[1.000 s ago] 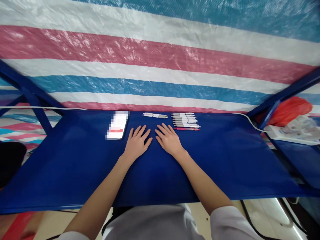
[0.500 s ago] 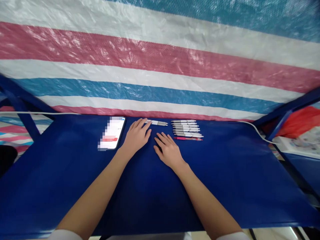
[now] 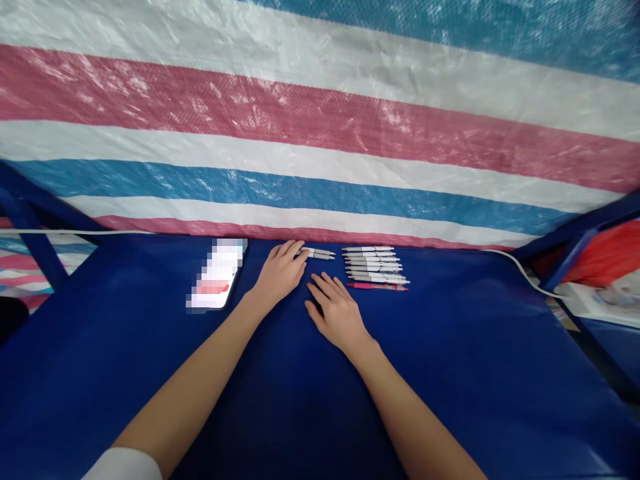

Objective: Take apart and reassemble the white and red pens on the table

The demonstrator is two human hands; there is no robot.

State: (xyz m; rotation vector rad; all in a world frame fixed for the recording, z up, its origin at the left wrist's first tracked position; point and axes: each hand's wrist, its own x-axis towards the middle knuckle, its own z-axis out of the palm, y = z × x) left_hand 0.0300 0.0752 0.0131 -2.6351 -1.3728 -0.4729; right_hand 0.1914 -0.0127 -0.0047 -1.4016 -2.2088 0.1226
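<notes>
My left hand (image 3: 280, 272) reaches to the back of the blue table (image 3: 150, 347), its fingertips resting on the near end of two white pens (image 3: 320, 253) lying side by side. The fingers are slightly curved, not wrapped round anything. My right hand (image 3: 336, 308) lies flat on the table with fingers spread, holding nothing. Just beyond its fingertips is a neat row of several white pens (image 3: 374, 261) with one red pen (image 3: 377, 287) at the front.
A phone (image 3: 216, 283) with a lit screen lies left of my left hand. A striped tarp (image 3: 320, 133) hangs behind the table. A white cable (image 3: 520, 268) runs off the right edge toward a red bag (image 3: 607, 257).
My left hand has moved forward from flat on the table to the two white pens at the back. The right hand stays flat in place. The camera has tilted down slightly.
</notes>
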